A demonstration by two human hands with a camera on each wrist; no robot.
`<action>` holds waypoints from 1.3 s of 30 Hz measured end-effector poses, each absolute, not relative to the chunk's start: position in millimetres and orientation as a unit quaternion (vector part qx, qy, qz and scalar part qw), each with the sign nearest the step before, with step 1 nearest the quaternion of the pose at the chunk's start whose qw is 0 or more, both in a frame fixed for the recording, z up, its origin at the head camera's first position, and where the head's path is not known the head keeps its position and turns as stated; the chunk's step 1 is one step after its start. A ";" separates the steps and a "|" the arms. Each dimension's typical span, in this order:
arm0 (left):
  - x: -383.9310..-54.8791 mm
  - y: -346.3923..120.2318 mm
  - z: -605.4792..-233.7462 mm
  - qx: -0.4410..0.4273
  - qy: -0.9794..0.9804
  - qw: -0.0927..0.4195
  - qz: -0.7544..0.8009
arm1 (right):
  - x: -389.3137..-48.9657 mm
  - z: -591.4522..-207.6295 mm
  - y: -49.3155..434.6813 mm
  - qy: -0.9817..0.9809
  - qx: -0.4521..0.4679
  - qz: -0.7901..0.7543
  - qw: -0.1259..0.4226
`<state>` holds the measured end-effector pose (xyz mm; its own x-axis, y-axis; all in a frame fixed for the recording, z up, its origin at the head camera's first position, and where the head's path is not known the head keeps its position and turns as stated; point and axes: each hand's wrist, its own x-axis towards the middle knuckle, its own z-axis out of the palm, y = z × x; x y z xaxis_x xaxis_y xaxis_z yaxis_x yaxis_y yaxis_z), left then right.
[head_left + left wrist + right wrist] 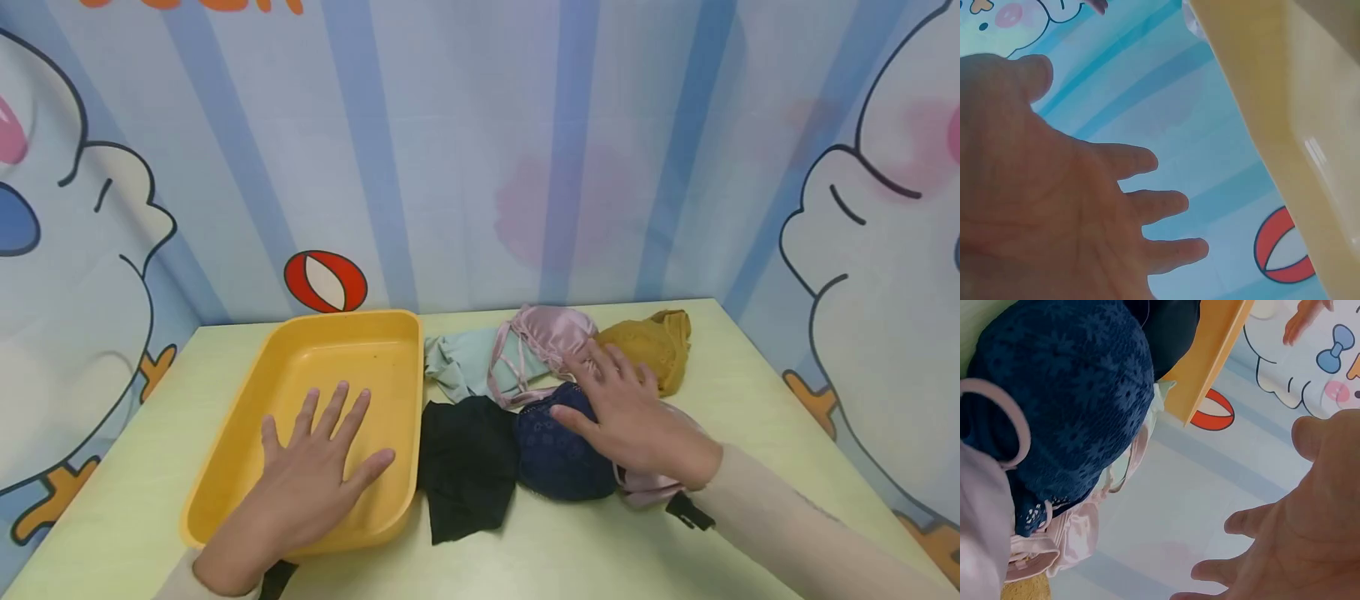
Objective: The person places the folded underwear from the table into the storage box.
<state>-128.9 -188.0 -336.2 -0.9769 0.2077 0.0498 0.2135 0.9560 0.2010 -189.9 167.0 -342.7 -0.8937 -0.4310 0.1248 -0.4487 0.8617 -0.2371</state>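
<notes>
Bra of navy lace (562,457) below the right grip (628,421)

Yellow tray (367,375), navy floral bra (558,454), black cloth (468,467), mustard garment (654,343), blue-striped backdrop (465,167).

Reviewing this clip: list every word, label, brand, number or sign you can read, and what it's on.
No text can be read in full.
Orange lettering on the striped backdrop: cut off by the head view's top edge, unreadable.
Faint mark on the right sleeve: too blurred to tell if it is writing.
Yellow tray and garments: no readable text seen.
</notes>
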 end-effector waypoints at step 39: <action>-122.8 -282.1 -343.1 -0.059 -0.982 0.102 -0.146 | -199.6 -349.3 240.0 -0.973 0.172 0.148 0.051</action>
